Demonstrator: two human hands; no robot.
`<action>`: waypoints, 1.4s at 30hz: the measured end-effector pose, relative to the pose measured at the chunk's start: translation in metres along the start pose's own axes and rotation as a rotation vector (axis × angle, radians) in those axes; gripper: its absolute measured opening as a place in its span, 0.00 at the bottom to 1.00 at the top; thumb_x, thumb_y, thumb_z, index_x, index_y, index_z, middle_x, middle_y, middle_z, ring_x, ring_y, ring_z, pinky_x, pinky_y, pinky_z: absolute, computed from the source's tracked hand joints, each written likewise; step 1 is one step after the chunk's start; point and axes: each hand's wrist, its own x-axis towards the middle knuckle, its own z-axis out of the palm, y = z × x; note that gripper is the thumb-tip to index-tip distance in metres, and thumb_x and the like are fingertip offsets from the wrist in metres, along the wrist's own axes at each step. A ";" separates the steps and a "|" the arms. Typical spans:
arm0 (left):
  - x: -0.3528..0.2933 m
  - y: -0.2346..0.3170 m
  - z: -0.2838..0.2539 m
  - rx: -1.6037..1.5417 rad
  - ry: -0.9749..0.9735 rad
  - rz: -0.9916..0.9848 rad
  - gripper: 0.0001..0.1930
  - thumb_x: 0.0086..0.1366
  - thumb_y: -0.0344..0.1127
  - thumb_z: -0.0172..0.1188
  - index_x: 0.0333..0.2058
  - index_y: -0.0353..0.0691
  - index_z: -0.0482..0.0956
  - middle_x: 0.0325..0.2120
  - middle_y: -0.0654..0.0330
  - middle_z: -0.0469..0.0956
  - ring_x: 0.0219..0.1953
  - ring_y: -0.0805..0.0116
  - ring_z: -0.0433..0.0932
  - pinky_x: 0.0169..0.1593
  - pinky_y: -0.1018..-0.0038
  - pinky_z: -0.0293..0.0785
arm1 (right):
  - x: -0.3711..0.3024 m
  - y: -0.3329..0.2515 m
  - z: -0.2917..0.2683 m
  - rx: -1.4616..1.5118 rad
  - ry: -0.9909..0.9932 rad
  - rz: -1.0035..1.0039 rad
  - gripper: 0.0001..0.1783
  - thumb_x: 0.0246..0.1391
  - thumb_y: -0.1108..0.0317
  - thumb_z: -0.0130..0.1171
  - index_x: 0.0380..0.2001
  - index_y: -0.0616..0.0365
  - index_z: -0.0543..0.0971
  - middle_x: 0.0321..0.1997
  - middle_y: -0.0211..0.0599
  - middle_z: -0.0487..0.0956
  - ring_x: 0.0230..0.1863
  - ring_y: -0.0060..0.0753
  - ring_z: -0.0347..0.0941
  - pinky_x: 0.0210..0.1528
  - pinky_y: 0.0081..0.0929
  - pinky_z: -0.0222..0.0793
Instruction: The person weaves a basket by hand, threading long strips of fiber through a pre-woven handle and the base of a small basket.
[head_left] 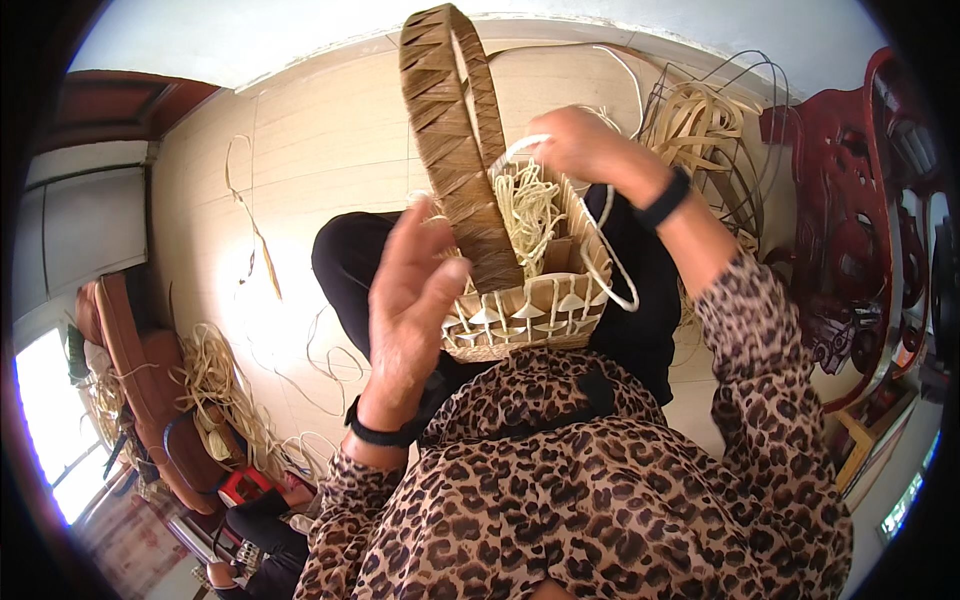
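Note:
A woven basket [520, 322] with a pale lattice pattern on its side sits in my lap between my knees. Its tall brown wrapped handle [440, 120] arches up and away from me. Inside lies a tangled heap of cream cord [530, 210]. My right hand [580, 145] is closed at the far right rim, with a white cord [522, 143] at its fingers. A loop of such cord hangs over the basket's right side. On the left, my left hand [412, 290] is raised beside the handle, slightly blurred, its thumb and fingers apart and nothing in it.
Bundles of flat pale strips [700, 125] lie on the tiled floor at the far right, and more strips [215, 385] at the left. A dark red carved wooden seat [835, 220] stands on the right. Another person's leg [268, 540] shows at the lower left.

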 end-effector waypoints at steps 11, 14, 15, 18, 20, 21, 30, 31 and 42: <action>-0.050 -0.018 0.002 -0.074 -0.178 0.112 0.10 0.59 0.27 0.50 0.40 0.32 0.72 0.31 0.62 0.73 0.33 0.81 0.68 0.36 0.86 0.63 | 0.019 0.010 0.023 -0.182 -0.246 -0.092 0.05 0.43 0.71 0.53 0.24 0.60 0.76 0.20 0.36 0.72 0.21 0.29 0.68 0.22 0.25 0.64; -0.055 -0.021 -0.010 -0.057 -0.228 0.119 0.10 0.58 0.29 0.51 0.37 0.29 0.72 0.34 0.51 0.74 0.38 0.64 0.72 0.44 0.72 0.65 | -0.015 -0.016 -0.018 0.436 -0.251 0.073 0.07 0.47 0.68 0.51 0.25 0.60 0.72 0.14 0.25 0.62 0.14 0.17 0.55 0.15 0.18 0.52; -0.054 -0.019 -0.011 -0.043 -0.242 0.114 0.11 0.57 0.30 0.52 0.36 0.28 0.73 0.35 0.48 0.75 0.40 0.59 0.73 0.47 0.67 0.65 | -0.027 -0.015 -0.020 0.728 -0.248 0.104 0.13 0.48 0.63 0.53 0.18 0.59 0.70 0.13 0.24 0.62 0.13 0.16 0.57 0.12 0.16 0.49; -0.054 -0.023 -0.009 -0.074 -0.226 0.112 0.11 0.56 0.31 0.53 0.36 0.28 0.73 0.35 0.49 0.75 0.39 0.61 0.73 0.47 0.68 0.65 | -0.050 0.001 -0.016 0.999 -0.178 0.156 0.13 0.49 0.62 0.54 0.17 0.56 0.70 0.10 0.20 0.61 0.08 0.12 0.51 0.09 0.13 0.44; -0.055 -0.028 -0.011 -0.062 -0.185 0.105 0.12 0.56 0.31 0.54 0.36 0.28 0.73 0.35 0.51 0.75 0.38 0.63 0.73 0.47 0.70 0.65 | -0.063 0.000 -0.017 1.176 -0.276 0.089 0.13 0.48 0.61 0.56 0.17 0.57 0.71 0.13 0.24 0.70 0.08 0.09 0.49 0.08 0.11 0.42; -0.056 -0.029 -0.011 -0.062 -0.134 0.109 0.12 0.56 0.32 0.55 0.36 0.29 0.73 0.34 0.53 0.75 0.38 0.66 0.73 0.47 0.71 0.65 | -0.065 0.008 -0.014 1.233 -0.295 0.046 0.13 0.49 0.61 0.55 0.19 0.59 0.72 0.15 0.27 0.72 0.09 0.11 0.53 0.10 0.11 0.47; -0.050 -0.033 -0.011 -0.138 -0.107 0.149 0.14 0.55 0.34 0.57 0.37 0.30 0.73 0.35 0.58 0.75 0.37 0.71 0.71 0.46 0.75 0.63 | -0.067 0.036 0.013 1.462 -0.279 -0.193 0.15 0.48 0.59 0.54 0.31 0.63 0.73 0.27 0.43 0.76 0.23 0.26 0.71 0.25 0.16 0.66; -0.050 -0.032 -0.011 -0.150 -0.109 0.151 0.14 0.55 0.34 0.57 0.37 0.30 0.73 0.35 0.58 0.75 0.37 0.72 0.71 0.46 0.75 0.63 | -0.067 0.037 0.013 1.461 -0.285 -0.209 0.16 0.47 0.59 0.55 0.31 0.63 0.73 0.26 0.42 0.76 0.23 0.26 0.71 0.25 0.16 0.65; -0.038 -0.030 -0.019 -0.311 -0.097 0.064 0.15 0.57 0.33 0.52 0.41 0.30 0.70 0.39 0.55 0.73 0.41 0.64 0.71 0.47 0.69 0.65 | -0.070 -0.001 0.018 0.955 0.248 -0.097 0.11 0.50 0.64 0.51 0.21 0.58 0.74 0.20 0.31 0.73 0.17 0.26 0.68 0.21 0.23 0.67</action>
